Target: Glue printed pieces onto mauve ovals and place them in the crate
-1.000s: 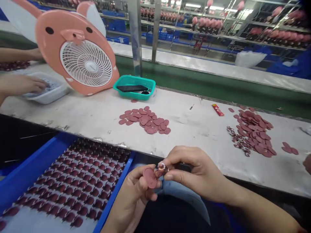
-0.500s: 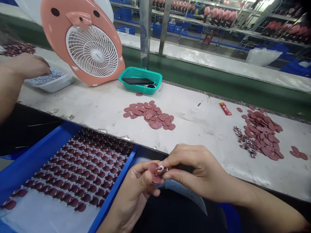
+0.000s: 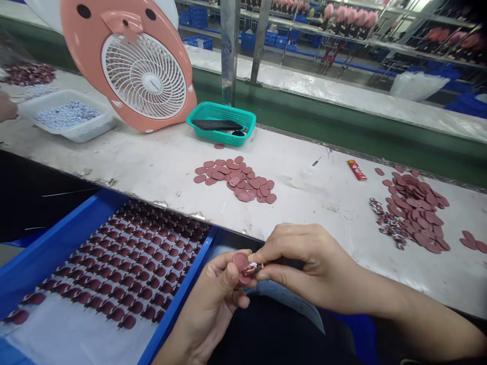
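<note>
My left hand (image 3: pixel 216 294) is closed on round reddish-brown discs (image 3: pixel 240 261), held between thumb and fingers over my lap. From the right, my right hand (image 3: pixel 304 263) pinches a small white and dark figure piece (image 3: pixel 252 267) against the discs. Its fingertips cover part of that piece. On the white table beyond lies a pile of reddish oval discs (image 3: pixel 243 177). A larger disc pile (image 3: pixel 418 208) is at the right, with small patterned pieces (image 3: pixel 388 223) along its left side.
A blue drawer-like tray (image 3: pixel 201 263) at the lower left holds rows of dark red pieces. Along the back stand a pink fan (image 3: pixel 129 76), a white tub (image 3: pixel 72 134) and a green basket (image 3: pixel 220 137). Another person's hand (image 3: pixel 6 107) shows at the left edge.
The other person's hand has withdrawn from the white tub toward the left edge. My hands stay in nearly the same place, with the held disc tilted slightly differently. The view has shifted a little.
</note>
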`<action>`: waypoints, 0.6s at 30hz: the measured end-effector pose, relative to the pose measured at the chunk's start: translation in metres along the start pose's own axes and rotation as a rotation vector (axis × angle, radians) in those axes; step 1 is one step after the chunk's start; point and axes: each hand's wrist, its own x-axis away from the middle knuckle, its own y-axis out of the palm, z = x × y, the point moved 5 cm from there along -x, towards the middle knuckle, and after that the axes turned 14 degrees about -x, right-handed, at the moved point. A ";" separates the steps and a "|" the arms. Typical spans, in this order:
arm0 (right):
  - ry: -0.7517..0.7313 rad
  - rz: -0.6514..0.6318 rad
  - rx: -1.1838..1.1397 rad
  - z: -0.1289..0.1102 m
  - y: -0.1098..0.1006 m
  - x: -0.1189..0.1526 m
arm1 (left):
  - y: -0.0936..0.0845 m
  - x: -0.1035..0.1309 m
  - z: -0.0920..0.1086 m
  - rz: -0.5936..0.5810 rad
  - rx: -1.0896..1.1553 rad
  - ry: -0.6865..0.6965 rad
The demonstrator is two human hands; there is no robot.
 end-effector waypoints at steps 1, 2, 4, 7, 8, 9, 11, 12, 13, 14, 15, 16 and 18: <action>0.006 -0.012 0.001 0.000 0.000 0.000 | 0.000 0.000 0.000 0.002 0.000 -0.003; 0.009 -0.023 0.000 0.000 0.000 0.000 | 0.000 0.000 0.000 0.005 0.000 -0.005; 0.014 -0.047 0.002 0.000 0.001 -0.001 | 0.000 -0.001 0.000 0.008 0.003 -0.008; 0.015 -0.066 0.009 0.000 0.001 -0.003 | -0.002 -0.002 -0.002 0.003 0.010 -0.007; 0.017 -0.067 0.009 0.000 0.002 -0.003 | -0.002 -0.003 -0.002 -0.001 0.017 -0.005; 0.018 -0.067 0.008 0.000 0.002 -0.004 | -0.002 -0.004 -0.003 -0.009 0.026 -0.003; 0.019 -0.064 0.003 0.000 0.002 -0.004 | -0.003 -0.005 -0.004 -0.015 0.040 -0.003; 0.019 -0.063 0.004 0.000 0.002 -0.004 | -0.003 -0.005 -0.005 -0.014 0.043 -0.005; 0.017 -0.065 0.008 0.000 0.003 -0.004 | -0.004 -0.006 -0.005 -0.011 0.044 -0.006; 0.013 -0.068 0.013 0.000 0.003 -0.005 | -0.005 -0.006 -0.005 -0.004 0.044 -0.007; 0.008 -0.070 0.017 -0.001 0.003 -0.005 | -0.005 -0.006 -0.006 0.000 0.044 -0.007; 0.001 -0.071 0.020 -0.001 0.003 -0.005 | -0.006 -0.006 -0.006 0.000 0.045 -0.006; -0.015 -0.069 0.019 -0.002 0.003 -0.005 | -0.006 -0.007 -0.007 -0.010 0.047 -0.003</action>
